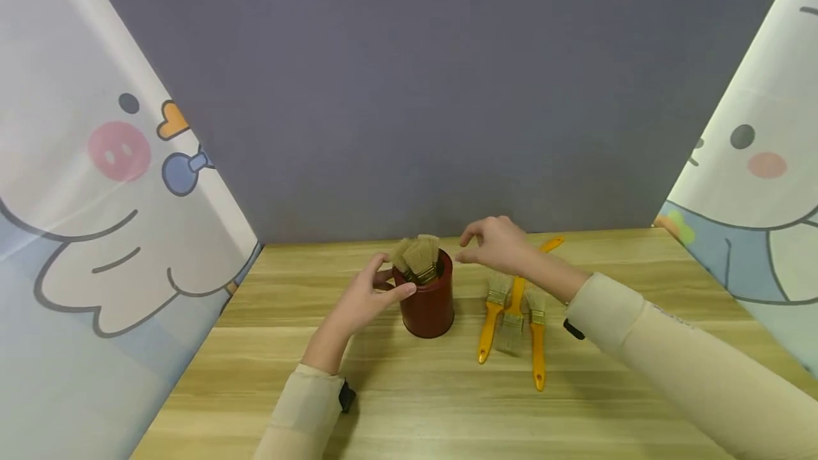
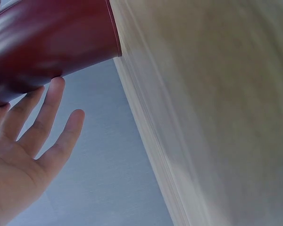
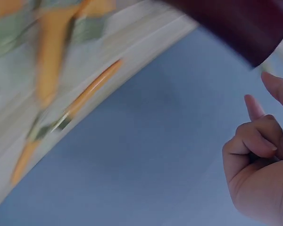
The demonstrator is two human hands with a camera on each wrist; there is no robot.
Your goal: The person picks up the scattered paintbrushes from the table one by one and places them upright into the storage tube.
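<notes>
A dark red can [image 1: 427,312] stands upright on the table, with several paintbrushes [image 1: 422,260] in it, bristles up. My left hand [image 1: 363,298] holds the can at its left side, the thumb at the front of the rim. In the left wrist view, fingertips [image 2: 58,83] touch the can's wall. Just right of the rim is my right hand [image 1: 500,243], raised, with nothing between its thumb and index finger. The right wrist view shows its other fingers [image 3: 254,139] bent toward the palm.
Right of the can, several paintbrushes with yellow-orange handles [image 1: 538,357] lie on the wooden table [image 1: 422,396], some overlapping. A grey panel [image 1: 409,98] rises behind the table. Cartoon-printed sheets [image 1: 70,126] hang at both sides.
</notes>
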